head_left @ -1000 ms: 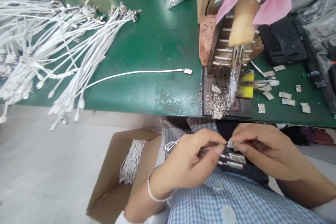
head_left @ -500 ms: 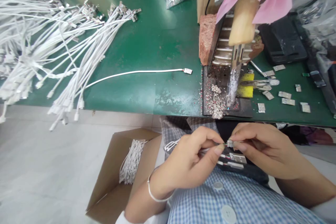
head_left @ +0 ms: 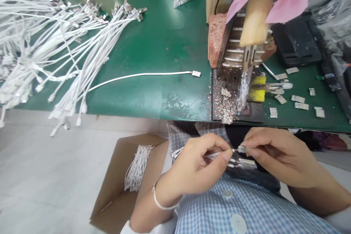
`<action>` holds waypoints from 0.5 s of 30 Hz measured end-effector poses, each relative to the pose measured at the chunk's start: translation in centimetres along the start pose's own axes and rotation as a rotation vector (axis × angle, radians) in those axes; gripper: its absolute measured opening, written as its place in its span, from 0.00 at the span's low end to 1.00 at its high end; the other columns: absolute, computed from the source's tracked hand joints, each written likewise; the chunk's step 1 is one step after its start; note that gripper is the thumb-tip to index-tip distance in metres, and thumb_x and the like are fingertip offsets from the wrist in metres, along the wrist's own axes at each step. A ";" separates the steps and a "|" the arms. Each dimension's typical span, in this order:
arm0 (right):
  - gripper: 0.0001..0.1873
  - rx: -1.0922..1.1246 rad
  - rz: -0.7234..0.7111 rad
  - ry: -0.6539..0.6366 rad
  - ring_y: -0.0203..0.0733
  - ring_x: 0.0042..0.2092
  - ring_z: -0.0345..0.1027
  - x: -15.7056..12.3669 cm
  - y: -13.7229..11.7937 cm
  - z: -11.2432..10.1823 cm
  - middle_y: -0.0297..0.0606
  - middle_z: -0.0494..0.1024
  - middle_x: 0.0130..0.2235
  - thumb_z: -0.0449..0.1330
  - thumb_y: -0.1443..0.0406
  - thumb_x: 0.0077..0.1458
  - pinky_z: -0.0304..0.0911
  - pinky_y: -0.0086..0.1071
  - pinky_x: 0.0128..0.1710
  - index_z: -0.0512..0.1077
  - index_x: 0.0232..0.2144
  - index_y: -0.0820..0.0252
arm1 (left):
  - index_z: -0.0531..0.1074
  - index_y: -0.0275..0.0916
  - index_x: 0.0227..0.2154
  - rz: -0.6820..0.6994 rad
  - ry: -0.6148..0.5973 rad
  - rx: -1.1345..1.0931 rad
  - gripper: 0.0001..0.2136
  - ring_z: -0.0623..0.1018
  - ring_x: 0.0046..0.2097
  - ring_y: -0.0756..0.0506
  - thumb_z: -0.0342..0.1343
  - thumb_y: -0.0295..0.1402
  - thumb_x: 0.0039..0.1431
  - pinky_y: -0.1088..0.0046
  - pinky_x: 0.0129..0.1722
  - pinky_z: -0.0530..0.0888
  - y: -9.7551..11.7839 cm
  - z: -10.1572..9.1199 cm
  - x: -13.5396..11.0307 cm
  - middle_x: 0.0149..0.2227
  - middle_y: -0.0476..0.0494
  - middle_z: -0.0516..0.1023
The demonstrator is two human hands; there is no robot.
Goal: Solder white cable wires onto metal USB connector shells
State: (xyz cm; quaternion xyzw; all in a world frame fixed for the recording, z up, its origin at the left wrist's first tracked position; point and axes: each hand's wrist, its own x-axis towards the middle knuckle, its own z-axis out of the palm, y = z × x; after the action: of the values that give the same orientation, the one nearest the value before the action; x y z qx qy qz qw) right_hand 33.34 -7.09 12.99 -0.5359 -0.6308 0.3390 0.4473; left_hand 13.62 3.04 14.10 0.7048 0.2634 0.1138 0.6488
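Observation:
Over my lap, below the table edge, my left hand [head_left: 196, 166] pinches several thin white cables [head_left: 216, 154] near their ends. My right hand [head_left: 274, 155] pinches a small metal connector shell [head_left: 241, 149] at the tip of one cable. Two more cable ends with metal plugs [head_left: 246, 163] stick out just beneath it. The fingertips of both hands nearly touch.
On the green table [head_left: 164, 44] lie a big heap of white cables [head_left: 41, 51], a single cable [head_left: 142, 76], a soldering iron stand [head_left: 244, 73] with a yellow sponge, a brick [head_left: 215, 40] and loose metal shells [head_left: 298, 100]. A cardboard box [head_left: 123, 179] with cables stands on the floor.
My left hand has drawn slightly left, so a short stretch of cable shows between my fingertips and the connector shell. Otherwise nothing moved.

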 end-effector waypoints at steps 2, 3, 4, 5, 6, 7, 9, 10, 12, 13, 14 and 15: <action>0.11 0.001 0.001 0.017 0.31 0.25 0.67 0.0 -0.1 0.1 0.33 0.74 0.28 0.55 0.74 0.58 0.59 0.24 0.22 0.70 0.40 0.56 | 0.72 0.35 0.32 0.047 0.016 0.041 0.06 0.66 0.23 0.54 0.54 0.31 0.64 0.80 0.22 0.63 0.1 -0.1 0.1 0.23 0.50 0.72; 0.11 0.001 -0.003 0.019 0.31 0.25 0.66 0.0 -0.1 0.1 0.32 0.74 0.28 0.55 0.75 0.58 0.59 0.24 0.22 0.69 0.40 0.56 | 0.73 0.35 0.32 0.072 0.020 0.064 0.06 0.68 0.25 0.54 0.54 0.29 0.64 0.80 0.24 0.65 0.2 -0.2 0.1 0.25 0.49 0.74; 0.12 -0.001 -0.009 0.016 0.31 0.24 0.66 0.1 -0.2 0.1 0.32 0.73 0.28 0.55 0.76 0.58 0.59 0.24 0.22 0.69 0.40 0.56 | 0.74 0.35 0.32 0.092 0.022 0.087 0.06 0.70 0.26 0.53 0.53 0.29 0.64 0.79 0.25 0.67 0.2 -0.2 0.1 0.26 0.47 0.76; 0.12 -0.006 -0.015 0.006 0.31 0.24 0.66 0.1 -0.2 0.1 0.32 0.73 0.28 0.54 0.76 0.57 0.59 0.24 0.22 0.69 0.39 0.56 | 0.74 0.35 0.33 0.110 0.025 0.112 0.07 0.72 0.27 0.53 0.53 0.28 0.65 0.79 0.26 0.68 0.3 -0.3 0.2 0.27 0.47 0.77; 0.12 -0.014 -0.017 -0.010 0.31 0.24 0.66 0.2 -0.3 0.0 0.32 0.73 0.28 0.54 0.76 0.58 0.59 0.24 0.22 0.68 0.39 0.56 | 0.75 0.35 0.33 0.130 0.028 0.137 0.07 0.73 0.27 0.53 0.53 0.28 0.65 0.79 0.27 0.69 0.4 -0.3 0.2 0.27 0.46 0.78; 0.11 -0.025 -0.022 -0.024 0.31 0.25 0.66 0.3 -0.4 -0.1 0.32 0.73 0.28 0.53 0.75 0.58 0.59 0.24 0.22 0.68 0.39 0.56 | 0.75 0.35 0.33 0.150 0.032 0.162 0.07 0.73 0.26 0.53 0.52 0.27 0.65 0.78 0.27 0.69 0.4 -0.4 0.3 0.27 0.46 0.78; 0.10 -0.051 -0.024 -0.052 0.31 0.25 0.66 0.6 -0.6 -0.3 0.32 0.73 0.28 0.52 0.75 0.59 0.59 0.24 0.23 0.68 0.39 0.57 | 0.75 0.35 0.33 0.201 0.034 0.204 0.07 0.73 0.26 0.53 0.53 0.26 0.64 0.79 0.26 0.69 0.5 -0.4 0.4 0.26 0.47 0.78; 0.10 -0.064 -0.022 -0.064 0.30 0.25 0.66 0.7 -0.7 -0.4 0.32 0.74 0.28 0.52 0.75 0.59 0.59 0.24 0.23 0.68 0.38 0.57 | 0.75 0.35 0.33 0.229 0.032 0.221 0.07 0.72 0.26 0.53 0.53 0.25 0.64 0.79 0.26 0.69 0.5 -0.5 0.4 0.26 0.48 0.77; 0.09 -0.087 -0.017 -0.087 0.30 0.25 0.66 0.9 -0.9 -0.6 0.32 0.74 0.28 0.52 0.74 0.59 0.59 0.24 0.23 0.68 0.38 0.57 | 0.75 0.34 0.33 0.270 0.025 0.246 0.06 0.72 0.25 0.53 0.53 0.23 0.63 0.80 0.25 0.68 0.5 -0.6 0.5 0.25 0.49 0.77; 0.09 -0.096 -0.014 -0.097 0.30 0.25 0.66 0.9 -1.0 -0.7 0.31 0.74 0.27 0.52 0.74 0.59 0.59 0.24 0.23 0.68 0.37 0.57 | 0.75 0.34 0.33 0.281 0.025 0.259 0.06 0.71 0.25 0.54 0.53 0.23 0.63 0.80 0.25 0.68 0.5 -0.6 0.6 0.24 0.49 0.76; 0.09 -0.103 -0.012 -0.110 0.30 0.25 0.66 1.0 -1.0 -0.8 0.31 0.73 0.27 0.52 0.74 0.59 0.60 0.24 0.24 0.68 0.37 0.57 | 0.75 0.34 0.33 0.289 0.025 0.271 0.07 0.71 0.25 0.53 0.53 0.22 0.62 0.80 0.25 0.68 0.5 -0.7 0.6 0.24 0.49 0.76; 0.09 -0.110 -0.012 -0.121 0.30 0.25 0.65 1.0 -1.0 -0.9 0.31 0.73 0.27 0.52 0.74 0.59 0.59 0.24 0.24 0.68 0.37 0.57 | 0.75 0.34 0.33 0.294 0.024 0.285 0.07 0.71 0.25 0.53 0.52 0.22 0.62 0.79 0.25 0.68 0.6 -0.8 0.7 0.24 0.49 0.76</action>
State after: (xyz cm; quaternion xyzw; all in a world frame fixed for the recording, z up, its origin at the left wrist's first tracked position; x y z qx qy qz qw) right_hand 33.73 -6.37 14.45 -0.5346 -0.6774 0.3328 0.3802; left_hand 13.94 4.03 14.66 0.8190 0.1790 0.1771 0.5156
